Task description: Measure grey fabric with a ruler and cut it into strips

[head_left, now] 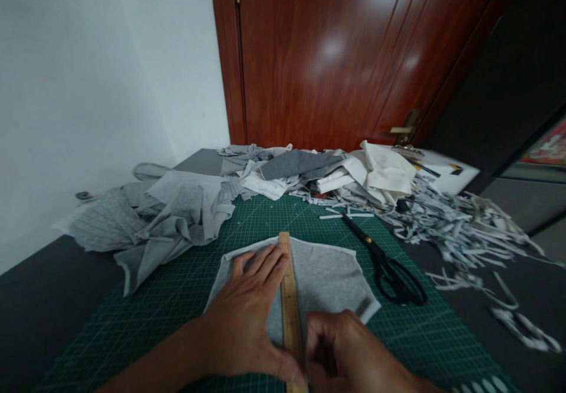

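Observation:
A piece of grey fabric lies flat on the green cutting mat. Lengthwise across it runs a wooden ruler. My left hand is spread over the fabric, its fingertips against the ruler's far part and its thumb on the near end. Close to the ruler's right edge, my right hand is closed with its fingers curled in. Whatever those fingers hold, if anything, is hidden. To the right of the fabric lie black-handled scissors, their tips pointing away from me.
Grey cloth is heaped at the left. Folded grey and white fabric is piled along the back. Thin fabric strips tangle at the right, some beyond the mat's edge. A wooden door stands behind the table.

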The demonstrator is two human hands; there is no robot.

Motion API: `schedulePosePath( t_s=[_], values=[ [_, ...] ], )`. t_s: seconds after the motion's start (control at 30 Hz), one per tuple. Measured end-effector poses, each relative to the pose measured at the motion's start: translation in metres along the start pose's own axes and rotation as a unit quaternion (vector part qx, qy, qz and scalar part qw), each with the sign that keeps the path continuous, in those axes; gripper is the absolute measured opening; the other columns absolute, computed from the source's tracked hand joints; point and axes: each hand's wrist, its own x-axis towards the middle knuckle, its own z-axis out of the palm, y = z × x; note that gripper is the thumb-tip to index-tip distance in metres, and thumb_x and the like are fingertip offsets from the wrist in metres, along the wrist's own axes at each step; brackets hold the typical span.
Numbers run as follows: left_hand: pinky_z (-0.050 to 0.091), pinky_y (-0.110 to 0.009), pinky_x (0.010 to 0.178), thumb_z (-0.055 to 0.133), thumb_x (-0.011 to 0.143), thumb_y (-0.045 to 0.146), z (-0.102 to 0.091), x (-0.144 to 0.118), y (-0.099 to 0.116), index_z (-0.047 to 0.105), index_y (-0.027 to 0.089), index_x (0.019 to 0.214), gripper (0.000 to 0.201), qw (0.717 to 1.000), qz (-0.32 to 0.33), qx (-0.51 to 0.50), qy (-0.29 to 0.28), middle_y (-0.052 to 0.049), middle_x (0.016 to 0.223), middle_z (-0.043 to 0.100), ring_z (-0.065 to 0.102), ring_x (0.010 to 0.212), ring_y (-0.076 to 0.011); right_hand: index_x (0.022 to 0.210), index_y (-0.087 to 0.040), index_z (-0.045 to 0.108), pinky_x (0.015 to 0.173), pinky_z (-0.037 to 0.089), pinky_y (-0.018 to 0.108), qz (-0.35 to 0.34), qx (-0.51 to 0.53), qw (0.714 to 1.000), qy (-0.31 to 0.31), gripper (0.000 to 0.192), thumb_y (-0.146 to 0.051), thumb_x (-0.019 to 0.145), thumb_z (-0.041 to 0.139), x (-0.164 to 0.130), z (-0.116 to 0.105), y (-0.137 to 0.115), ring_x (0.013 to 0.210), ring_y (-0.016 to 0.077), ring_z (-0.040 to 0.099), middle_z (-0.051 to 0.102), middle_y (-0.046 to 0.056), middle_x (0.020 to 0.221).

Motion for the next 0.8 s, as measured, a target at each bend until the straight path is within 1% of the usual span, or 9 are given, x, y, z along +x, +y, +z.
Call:
schedulePosePath(
  t_s=[0.1, 0.23, 0.33, 0.43, 0.47, 0.53, 0.6, 0.7, 0.8],
  values=[
    [0.008, -0.065, 0.130, 0.070, 0.067, 0.090, 0.003, 0.000, -0.003, 0.019, 0.015, 0.171, 0.138, 1.000, 0.008, -0.001, 0.007, -0.018, 0.178, 0.006, 0.011, 0.163, -0.0447, 0.066, -0.020, 0.057, 0.049, 0.031, 0.019, -0.001, 0.016, 1.000, -0.022, 0.025, 0.004, 0.060, 0.064, 0.001, -0.002, 0.000, 0.052, 0.0076, 0.047, 0.057, -0.008, 0.058],
    [0.009, -0.065, 0.130, 0.072, 0.067, 0.087, 0.006, 0.000, -0.006, 0.017, 0.018, 0.172, 0.137, 1.000, 0.016, 0.002, 0.016, -0.017, 0.178, 0.007, 0.013, 0.163, -0.0454, 0.064, -0.020, 0.056, 0.053, 0.035, 0.021, -0.018, 0.041, 0.998, -0.046, 0.024, 0.000, 0.060, 0.068, 0.004, -0.002, 0.005, 0.053, 0.0078, 0.047, 0.059, -0.007, 0.061],
    [0.010, -0.066, 0.129, 0.072, 0.067, 0.087, 0.004, 0.001, -0.005, 0.019, 0.017, 0.171, 0.137, 1.000, 0.018, -0.003, 0.012, -0.018, 0.178, 0.009, 0.014, 0.162, -0.0464, 0.060, -0.020, 0.055, 0.053, 0.034, 0.021, -0.019, 0.081, 0.992, -0.093, 0.023, -0.001, 0.066, 0.067, 0.003, -0.004, 0.006, 0.056, 0.0090, 0.049, 0.058, -0.006, 0.060],
    [0.011, -0.067, 0.129, 0.071, 0.068, 0.088, 0.001, 0.001, -0.002, 0.020, 0.015, 0.171, 0.136, 1.000, 0.012, -0.008, 0.002, -0.020, 0.177, 0.010, 0.014, 0.162, -0.0464, 0.060, -0.019, 0.055, 0.051, 0.033, 0.020, -0.025, 0.109, 0.985, -0.134, 0.024, 0.002, 0.068, 0.063, -0.001, -0.014, -0.003, 0.059, 0.0096, 0.051, 0.058, -0.005, 0.062],
    [0.011, -0.067, 0.129, 0.070, 0.068, 0.089, 0.000, 0.001, -0.001, 0.021, 0.015, 0.171, 0.136, 1.000, 0.011, -0.008, 0.002, -0.020, 0.177, 0.010, 0.014, 0.162, -0.0463, 0.063, -0.020, 0.057, 0.051, 0.034, 0.019, -0.034, 0.115, 0.985, -0.128, 0.023, 0.002, 0.068, 0.063, -0.001, -0.019, -0.007, 0.060, 0.0099, 0.052, 0.059, -0.005, 0.064],
    [0.010, -0.066, 0.130, 0.070, 0.067, 0.090, 0.000, 0.000, 0.000, 0.021, 0.014, 0.171, 0.138, 1.000, 0.013, -0.007, 0.007, -0.020, 0.177, 0.009, 0.014, 0.162, -0.0460, 0.072, -0.020, 0.061, 0.048, 0.034, 0.017, -0.043, 0.130, 0.988, -0.076, 0.019, -0.002, 0.072, 0.065, 0.003, -0.030, -0.015, 0.059, 0.0097, 0.051, 0.060, -0.004, 0.068],
    [0.008, -0.064, 0.131, 0.071, 0.066, 0.091, 0.001, 0.000, -0.001, 0.020, 0.014, 0.171, 0.139, 1.000, 0.014, -0.003, 0.010, -0.020, 0.177, 0.008, 0.013, 0.163, -0.0453, 0.077, -0.021, 0.060, 0.042, 0.031, 0.016, -0.032, 0.149, 0.988, -0.028, 0.015, -0.006, 0.076, 0.062, 0.012, -0.040, -0.020, 0.050, 0.0078, 0.046, 0.057, -0.007, 0.063],
    [0.008, -0.063, 0.131, 0.071, 0.068, 0.090, 0.002, -0.001, -0.003, 0.021, 0.016, 0.171, 0.137, 1.000, 0.021, -0.004, 0.020, -0.019, 0.177, 0.009, 0.014, 0.162, -0.0452, 0.081, -0.022, 0.055, 0.037, 0.032, 0.016, -0.002, 0.205, 0.979, -0.014, 0.011, -0.015, 0.081, 0.063, 0.031, -0.047, -0.018, 0.039, 0.0066, 0.044, 0.058, -0.009, 0.058],
    [0.009, -0.064, 0.131, 0.070, 0.069, 0.090, 0.003, -0.001, -0.004, 0.021, 0.017, 0.171, 0.135, 1.000, 0.024, -0.007, 0.018, -0.019, 0.177, 0.011, 0.015, 0.162, -0.0459, 0.081, -0.022, 0.056, 0.035, 0.033, 0.015, 0.007, 0.214, 0.977, -0.018, 0.011, -0.016, 0.080, 0.065, 0.043, -0.043, -0.009, 0.037, 0.0064, 0.047, 0.063, -0.008, 0.060]
  ],
)
